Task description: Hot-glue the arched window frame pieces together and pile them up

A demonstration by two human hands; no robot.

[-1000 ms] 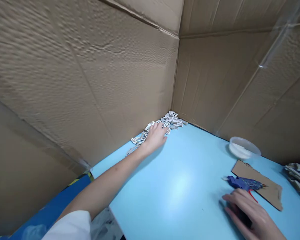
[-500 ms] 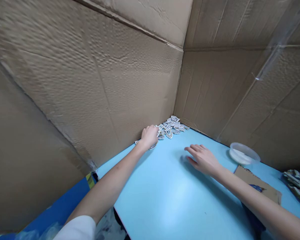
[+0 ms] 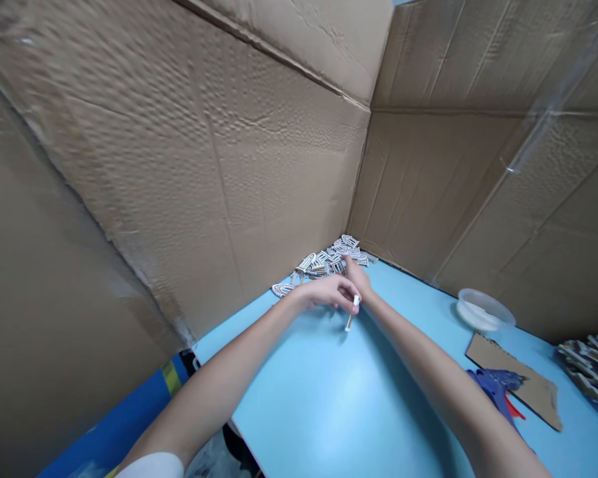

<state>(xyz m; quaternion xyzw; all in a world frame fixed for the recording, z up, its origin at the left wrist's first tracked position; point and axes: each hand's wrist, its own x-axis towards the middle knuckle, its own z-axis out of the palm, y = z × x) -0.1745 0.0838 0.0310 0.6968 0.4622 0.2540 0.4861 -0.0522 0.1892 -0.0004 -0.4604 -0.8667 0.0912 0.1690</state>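
Note:
My left hand point(image 3: 326, 292) and my right hand point(image 3: 359, 280) meet at the near edge of a pile of small white-and-grey patterned cut-out pieces point(image 3: 331, 262). A thin white strip point(image 3: 351, 315) sticks down from under my left fingertips, which seem to pinch it. My right fingers point up at the pile, very near its pieces. I cannot tell whether they touch the strip or hold anything. One loose cut-out point(image 3: 283, 289) lies just beyond my left hand.
Corrugated cardboard walls point(image 3: 204, 166) rise behind the light blue table point(image 3: 319, 392). At the right are a clear plastic tub point(image 3: 483, 310), a blue glue gun with a red trigger point(image 3: 491, 386), a flat cardboard piece point(image 3: 533, 392), and stacked cardboard shapes point(image 3: 591, 372).
My right hand has moved left across the table to my left hand. The white strip now shows between them. The glue gun shows more fully beside my right forearm.

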